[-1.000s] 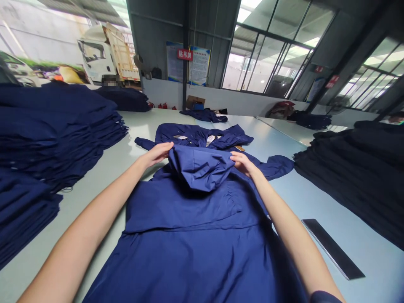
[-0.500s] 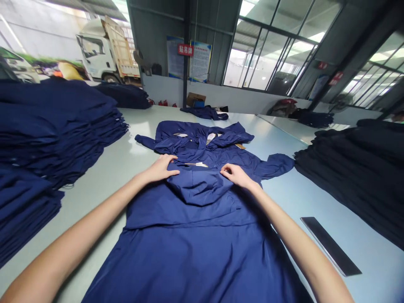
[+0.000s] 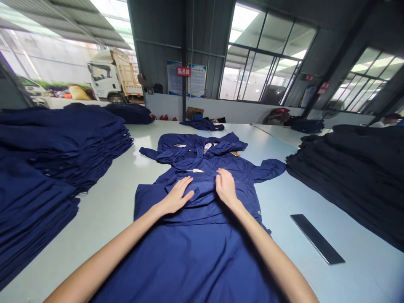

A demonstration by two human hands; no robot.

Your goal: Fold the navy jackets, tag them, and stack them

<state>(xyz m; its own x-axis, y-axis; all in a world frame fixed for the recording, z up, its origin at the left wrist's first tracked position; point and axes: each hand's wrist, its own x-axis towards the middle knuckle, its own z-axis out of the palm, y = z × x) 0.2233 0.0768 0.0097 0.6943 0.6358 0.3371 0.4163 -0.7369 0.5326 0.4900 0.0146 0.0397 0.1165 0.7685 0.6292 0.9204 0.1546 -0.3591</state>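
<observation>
A navy-blue hooded jacket [image 3: 186, 252] lies spread on the table before me, its lower part running off the near edge of the view. My left hand [image 3: 176, 197] rests flat on the gathered hood cloth, fingers stretched and thumb apart. On the right side of the same cloth lies my right hand [image 3: 226, 186], its fingers extended and pointing away from me. Just beyond the fingertips a small white label [image 3: 197, 170] shows at the neckline. Farther back, another navy jacket [image 3: 202, 153] lies with its sleeves out and paper tags visible.
Tall piles of navy garments [image 3: 63, 139] stand on the left of the pale table [image 3: 277, 202]. A darker garment pile [image 3: 353, 176] fills the right side. A flat dark strip [image 3: 317, 239] lies right of my arm. One more bundled garment [image 3: 202, 125] sits near the far edge.
Both hands have moved closer together and nearer to me over the hood cloth, which now lies flatter. My right hand has gone from a pinch to stretched fingers. The view has tilted up slightly.
</observation>
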